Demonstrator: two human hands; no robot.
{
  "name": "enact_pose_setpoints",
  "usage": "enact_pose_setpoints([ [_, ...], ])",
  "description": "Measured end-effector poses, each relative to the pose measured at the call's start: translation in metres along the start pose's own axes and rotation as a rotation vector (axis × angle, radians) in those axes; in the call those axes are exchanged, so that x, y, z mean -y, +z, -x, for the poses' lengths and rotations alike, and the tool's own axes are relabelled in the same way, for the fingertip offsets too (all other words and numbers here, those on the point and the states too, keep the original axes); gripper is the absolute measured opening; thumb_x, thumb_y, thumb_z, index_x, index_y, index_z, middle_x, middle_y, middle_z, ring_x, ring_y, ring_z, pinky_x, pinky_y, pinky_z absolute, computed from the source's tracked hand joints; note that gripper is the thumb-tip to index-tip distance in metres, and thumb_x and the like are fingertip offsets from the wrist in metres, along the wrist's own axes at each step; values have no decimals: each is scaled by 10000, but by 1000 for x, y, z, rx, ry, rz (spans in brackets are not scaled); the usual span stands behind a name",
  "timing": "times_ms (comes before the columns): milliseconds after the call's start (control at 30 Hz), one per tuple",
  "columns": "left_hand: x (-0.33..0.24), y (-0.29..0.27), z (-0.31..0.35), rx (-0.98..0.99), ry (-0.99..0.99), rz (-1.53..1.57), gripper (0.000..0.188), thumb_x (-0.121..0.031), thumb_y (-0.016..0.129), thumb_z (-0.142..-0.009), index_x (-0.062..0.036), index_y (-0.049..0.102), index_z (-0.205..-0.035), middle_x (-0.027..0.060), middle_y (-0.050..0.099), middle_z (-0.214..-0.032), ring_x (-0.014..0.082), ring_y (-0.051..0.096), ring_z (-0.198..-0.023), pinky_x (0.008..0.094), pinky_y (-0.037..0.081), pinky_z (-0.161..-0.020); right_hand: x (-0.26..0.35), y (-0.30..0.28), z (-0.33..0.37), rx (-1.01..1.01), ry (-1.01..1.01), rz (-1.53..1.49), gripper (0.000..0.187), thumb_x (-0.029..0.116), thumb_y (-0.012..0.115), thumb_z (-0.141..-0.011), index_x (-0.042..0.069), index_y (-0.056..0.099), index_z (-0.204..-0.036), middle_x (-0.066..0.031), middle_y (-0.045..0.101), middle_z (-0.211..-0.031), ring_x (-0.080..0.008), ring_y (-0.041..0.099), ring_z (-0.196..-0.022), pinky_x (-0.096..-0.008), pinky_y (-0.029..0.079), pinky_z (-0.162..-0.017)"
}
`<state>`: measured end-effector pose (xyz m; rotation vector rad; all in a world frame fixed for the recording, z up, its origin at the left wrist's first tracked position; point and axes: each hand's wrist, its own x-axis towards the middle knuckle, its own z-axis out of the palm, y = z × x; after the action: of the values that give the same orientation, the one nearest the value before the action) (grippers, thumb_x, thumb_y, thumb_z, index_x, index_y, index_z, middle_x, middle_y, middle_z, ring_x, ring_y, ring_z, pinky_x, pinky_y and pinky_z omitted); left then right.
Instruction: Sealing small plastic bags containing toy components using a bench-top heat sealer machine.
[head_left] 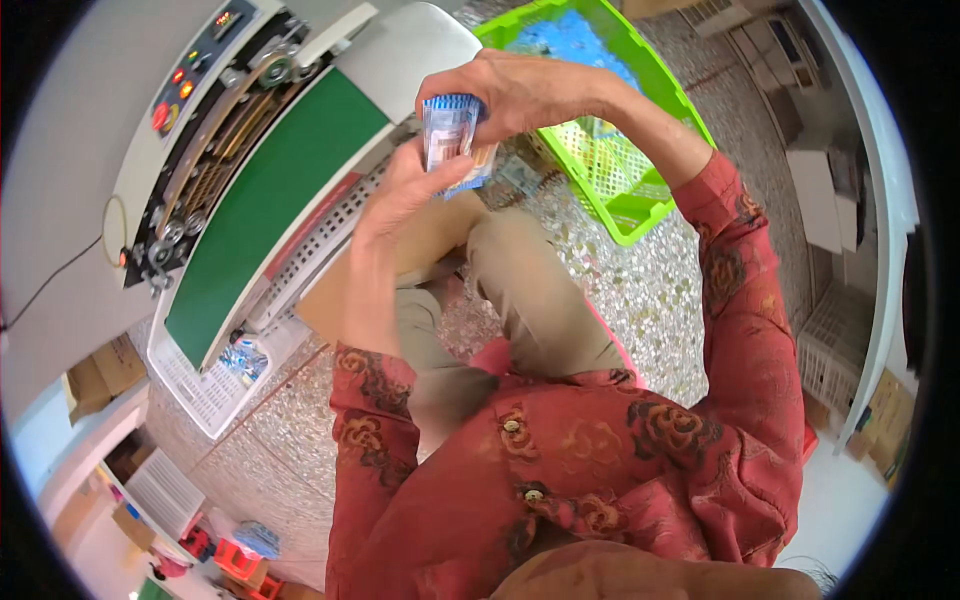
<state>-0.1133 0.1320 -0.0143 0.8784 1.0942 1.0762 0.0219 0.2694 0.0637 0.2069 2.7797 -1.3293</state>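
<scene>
Both my hands are raised in front of the machine, closed on a stack of small flat packets (449, 132) with zigzag blue edges and a pale printed front. My left hand (395, 190) grips the lower end, its thumb lying across the packets. From above and the right, my right hand (515, 90) wraps round the upper end, with some of its fingertips hidden behind the stack. How many packets are in the stack I cannot tell.
A machine with a green belt (270, 220), rollers and lit buttons (178, 78) stands at left. To the right, a bright green basket (625, 228) holds blue and yellow packets. A white basket (215, 405) with small packets sits under the belt's near end. Shelving (840, 190) lines the far right.
</scene>
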Motion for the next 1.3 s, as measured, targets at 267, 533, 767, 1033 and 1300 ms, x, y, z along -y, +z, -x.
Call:
enact_pose_setpoints([
  [267,-11,-15,8,-178,154,170,441,-217,685,-718,-3,516,-1065,42,567,-988,94,532,-889,242,420,-772,17,-9,-42,-106,-38,118,490,102,656,-609,55,504,-1073,-163,606,-861,-255,594,-753,-334,470,-692],
  [533,-19,-32,12,-512,281,509,271,-83,654,-748,-42,583,-1006,29,609,-929,89,567,-805,246,468,-727,-4,35,-76,-584,-21,-626,429,182,606,-799,19,467,-1171,-44,554,-1048,-93,505,-935,-245,406,-794],
  [767,-21,-40,18,-551,321,546,331,-67,664,-723,-21,543,-1028,59,603,-925,121,579,-809,265,504,-646,-5,60,-83,-682,85,-748,186,125,591,-803,25,602,-959,0,614,-849,-52,533,-759,-214,419,-697],
  [1033,-24,-40,16,-691,392,594,365,-21,637,-716,-9,504,-1056,90,592,-955,166,600,-797,304,535,-651,2,68,-81,-658,216,-1066,230,145,590,-810,55,591,-1022,-1,618,-897,-61,549,-801,-223,434,-700],
  [1300,-7,-54,12,-825,344,606,352,-119,644,-750,-27,492,-1053,109,601,-986,229,608,-846,353,514,-683,-38,59,-106,-715,313,-955,206,192,578,-817,43,590,-958,-23,614,-833,-74,562,-660,-197,461,-532],
])
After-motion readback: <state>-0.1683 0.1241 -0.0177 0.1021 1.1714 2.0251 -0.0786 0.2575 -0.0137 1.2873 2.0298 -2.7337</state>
